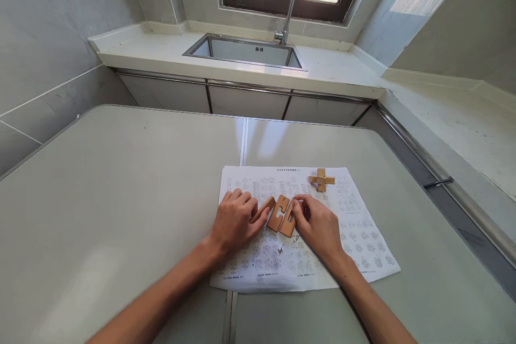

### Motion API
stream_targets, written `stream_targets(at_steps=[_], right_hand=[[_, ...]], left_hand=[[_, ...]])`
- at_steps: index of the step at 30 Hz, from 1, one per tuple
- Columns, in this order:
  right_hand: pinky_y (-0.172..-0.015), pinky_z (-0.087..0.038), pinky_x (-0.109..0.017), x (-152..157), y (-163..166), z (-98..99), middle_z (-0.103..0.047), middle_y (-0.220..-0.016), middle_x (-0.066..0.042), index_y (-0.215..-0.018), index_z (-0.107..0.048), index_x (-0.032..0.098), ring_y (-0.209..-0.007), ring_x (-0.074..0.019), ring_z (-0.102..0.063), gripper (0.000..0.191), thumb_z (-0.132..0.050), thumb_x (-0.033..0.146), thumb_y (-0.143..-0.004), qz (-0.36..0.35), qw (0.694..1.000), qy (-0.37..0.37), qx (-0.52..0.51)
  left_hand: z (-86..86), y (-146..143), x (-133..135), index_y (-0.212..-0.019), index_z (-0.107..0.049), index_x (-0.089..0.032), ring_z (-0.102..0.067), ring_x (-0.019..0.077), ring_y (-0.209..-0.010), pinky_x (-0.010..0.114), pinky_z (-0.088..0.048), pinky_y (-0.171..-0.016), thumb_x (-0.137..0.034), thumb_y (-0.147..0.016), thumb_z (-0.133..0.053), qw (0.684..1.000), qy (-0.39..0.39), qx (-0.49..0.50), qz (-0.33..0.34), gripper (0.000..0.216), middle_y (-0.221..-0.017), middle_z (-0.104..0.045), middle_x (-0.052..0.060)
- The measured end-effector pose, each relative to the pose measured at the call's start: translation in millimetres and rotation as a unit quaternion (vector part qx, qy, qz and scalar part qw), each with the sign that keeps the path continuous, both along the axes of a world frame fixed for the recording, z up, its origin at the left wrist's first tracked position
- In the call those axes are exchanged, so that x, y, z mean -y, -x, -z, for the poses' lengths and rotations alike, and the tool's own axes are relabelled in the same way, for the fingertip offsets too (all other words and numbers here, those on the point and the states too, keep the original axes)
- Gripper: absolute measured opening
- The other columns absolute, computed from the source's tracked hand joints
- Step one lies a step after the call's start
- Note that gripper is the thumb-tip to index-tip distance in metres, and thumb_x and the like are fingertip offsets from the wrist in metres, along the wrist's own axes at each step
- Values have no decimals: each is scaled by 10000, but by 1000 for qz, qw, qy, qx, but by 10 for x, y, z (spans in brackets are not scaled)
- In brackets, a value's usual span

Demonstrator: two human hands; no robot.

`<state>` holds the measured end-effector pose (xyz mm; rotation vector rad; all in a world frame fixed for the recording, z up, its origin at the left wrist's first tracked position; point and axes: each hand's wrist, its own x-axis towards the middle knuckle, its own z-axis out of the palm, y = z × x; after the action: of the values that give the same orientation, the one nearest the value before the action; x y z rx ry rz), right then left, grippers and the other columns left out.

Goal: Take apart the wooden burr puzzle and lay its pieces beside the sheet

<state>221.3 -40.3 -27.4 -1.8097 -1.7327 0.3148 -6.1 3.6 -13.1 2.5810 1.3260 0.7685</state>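
Three notched wooden puzzle pieces [278, 213] lie side by side on a printed instruction sheet [355, 231] on the grey table [121, 183]. My left hand [236, 220] rests on the sheet with its fingertips on the leftmost piece [264, 207]. Fingers of my right hand [318, 223] pinch the rightmost piece [288, 218]. The middle piece sits between them, touching both. A small assembled wooden cross [321, 179] sits farther back on the sheet, apart from both hands.
Beyond the table runs a white counter with a steel sink [245, 51] and a tall tap [288, 0] under a window. A second counter [451, 123] with a metal edge runs along the right side.
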Motion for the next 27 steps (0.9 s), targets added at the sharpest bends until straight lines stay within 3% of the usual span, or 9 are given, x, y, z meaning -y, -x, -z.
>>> stream_targets(at_steps=[10,16,19,23,27], right_hand=[[-642,-412,-309,-4,0,32,-723,-764,-35,-975,-711,221,-701,-217,-660,290,-504,408,-1054,5,1000,-2,0],[-641,-432,-311,-2,-2,53,-713,-749,-30,-1034,-703,222,-688,-221,-664,308,-489,442,-1063,4,1000,0,-15],[-627,-445,-310,3,9,38,-712,-765,-30,-1074,-688,222,-655,-213,-649,311,-485,457,-1063,-13,999,5,-48],[-647,-473,-310,13,31,-11,-740,-871,-42,-1136,-661,227,-652,-197,-633,280,-489,434,-1058,-63,991,21,-116],[-636,-475,-308,33,62,-72,-755,-969,-48,-1211,-634,239,-617,-173,-575,264,-468,390,-1071,-132,974,54,-174]], left_hand=[[-2,-21,28,-674,-541,-212,-573,230,-758,419,-439,-745,-371,-962,-666,1000,-10,-22,-1,352,-768,-667,57],[-38,-26,51,-716,-569,-213,-585,254,-804,456,-469,-786,-508,-972,-637,1000,-4,-21,20,397,-773,-648,53],[-64,-18,41,-941,-631,-200,-613,297,-937,472,-512,-828,-547,-918,-703,999,10,-4,48,355,-984,-676,104],[-83,-3,21,-1386,-500,-201,-507,380,-1352,538,-474,-1099,-576,-809,-820,990,37,28,131,759,-1438,-553,187],[-59,13,-4,-1495,-409,-202,-433,395,-1456,571,-408,-1196,-611,-791,-830,985,50,18,161,916,-1539,-485,209]])
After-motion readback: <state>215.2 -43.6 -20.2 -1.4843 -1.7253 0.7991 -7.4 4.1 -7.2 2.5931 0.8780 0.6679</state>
